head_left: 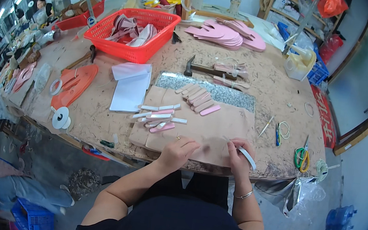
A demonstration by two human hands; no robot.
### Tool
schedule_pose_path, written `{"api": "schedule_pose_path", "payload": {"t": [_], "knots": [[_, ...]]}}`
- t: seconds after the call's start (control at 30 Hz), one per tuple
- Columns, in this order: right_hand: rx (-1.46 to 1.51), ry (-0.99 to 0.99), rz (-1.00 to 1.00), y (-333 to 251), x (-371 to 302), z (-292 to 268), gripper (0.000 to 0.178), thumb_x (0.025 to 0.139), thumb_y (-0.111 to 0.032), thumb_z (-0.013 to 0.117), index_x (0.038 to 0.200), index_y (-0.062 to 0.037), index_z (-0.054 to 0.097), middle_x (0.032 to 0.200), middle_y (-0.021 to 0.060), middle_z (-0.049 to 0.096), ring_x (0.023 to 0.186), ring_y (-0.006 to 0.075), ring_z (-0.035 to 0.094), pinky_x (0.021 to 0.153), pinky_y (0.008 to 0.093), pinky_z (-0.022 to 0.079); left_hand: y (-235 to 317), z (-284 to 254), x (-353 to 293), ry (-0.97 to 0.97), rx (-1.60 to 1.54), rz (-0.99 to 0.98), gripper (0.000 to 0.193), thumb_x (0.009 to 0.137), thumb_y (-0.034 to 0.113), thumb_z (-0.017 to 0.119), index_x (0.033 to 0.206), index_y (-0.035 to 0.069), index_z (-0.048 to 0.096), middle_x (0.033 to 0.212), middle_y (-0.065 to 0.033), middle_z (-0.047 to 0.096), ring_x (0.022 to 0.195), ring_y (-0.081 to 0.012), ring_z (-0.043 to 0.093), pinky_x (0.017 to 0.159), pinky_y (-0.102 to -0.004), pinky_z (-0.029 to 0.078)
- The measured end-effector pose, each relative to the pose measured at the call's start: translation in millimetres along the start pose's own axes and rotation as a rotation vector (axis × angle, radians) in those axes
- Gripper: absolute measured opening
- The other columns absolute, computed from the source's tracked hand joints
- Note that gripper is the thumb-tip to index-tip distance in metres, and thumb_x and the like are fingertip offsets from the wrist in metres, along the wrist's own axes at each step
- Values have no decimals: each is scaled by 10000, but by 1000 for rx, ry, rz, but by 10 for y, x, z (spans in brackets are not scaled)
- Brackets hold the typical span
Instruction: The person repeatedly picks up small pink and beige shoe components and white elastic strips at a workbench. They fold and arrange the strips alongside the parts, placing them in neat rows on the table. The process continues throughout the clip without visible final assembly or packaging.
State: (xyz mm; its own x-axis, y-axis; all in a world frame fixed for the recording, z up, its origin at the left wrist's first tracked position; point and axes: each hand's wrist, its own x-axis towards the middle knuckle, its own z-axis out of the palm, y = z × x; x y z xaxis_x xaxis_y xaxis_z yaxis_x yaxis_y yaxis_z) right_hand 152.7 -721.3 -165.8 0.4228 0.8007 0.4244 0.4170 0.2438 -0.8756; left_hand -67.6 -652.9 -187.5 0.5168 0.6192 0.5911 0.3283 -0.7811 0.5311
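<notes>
My right hand (239, 160) pinches a narrow white strip (248, 157), which curves out past the thumb side over the table's near edge. To its left, my left hand (178, 152) rests low over the tan sheet (220, 124) with its fingers curled together; whatever they may hold is hidden. Just beyond the left hand lies a loose pile of white and pink strips (160, 117). Further up, a fanned row of small pinkish strips (198, 97) overlaps the sheet and a speckled grey stone slab (237, 98).
A hammer (208, 71) lies behind the slab. Scissors (302, 157) and a blue pen-like tool (278, 134) are at the right. White paper (130, 91), an orange piece (76, 84) and a white spool (60, 119) lie left. Behind stand a red basket (130, 49) and stacked pink pieces (218, 33).
</notes>
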Motion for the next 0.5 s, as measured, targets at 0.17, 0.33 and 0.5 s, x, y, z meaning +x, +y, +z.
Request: {"api": "schedule_pose_path", "payload": {"t": [0.17, 0.33, 0.5], "knots": [[46, -126, -73, -180, 69, 103, 90, 846, -63, 740, 856, -3, 674, 901, 104, 692, 758, 150, 640, 692, 281, 523, 10, -68, -86, 35, 142, 158, 184, 776, 66, 765, 951, 67, 709, 1004, -28, 696, 977, -244, 649, 833, -360, 530], [-46, -491, 294, -319, 180, 208, 174, 840, -153, 754, 855, 4, 680, 878, 88, 673, 692, 137, 628, 645, 277, 507, 80, -203, -257, 122, 147, 55, 186, 779, 86, 767, 954, 84, 703, 1117, -33, 677, 1080, -270, 609, 920, -395, 493], [-115, -566, 173, -227, 228, 437, 209, 814, -186, 753, 814, 10, 680, 836, 97, 652, 687, 170, 627, 627, 295, 499, 78, -175, -385, 50, 254, 77, 248, 803, 169, 745, 1033, 114, 670, 1156, -17, 649, 1140, -238, 578, 985, -377, 429]]}}
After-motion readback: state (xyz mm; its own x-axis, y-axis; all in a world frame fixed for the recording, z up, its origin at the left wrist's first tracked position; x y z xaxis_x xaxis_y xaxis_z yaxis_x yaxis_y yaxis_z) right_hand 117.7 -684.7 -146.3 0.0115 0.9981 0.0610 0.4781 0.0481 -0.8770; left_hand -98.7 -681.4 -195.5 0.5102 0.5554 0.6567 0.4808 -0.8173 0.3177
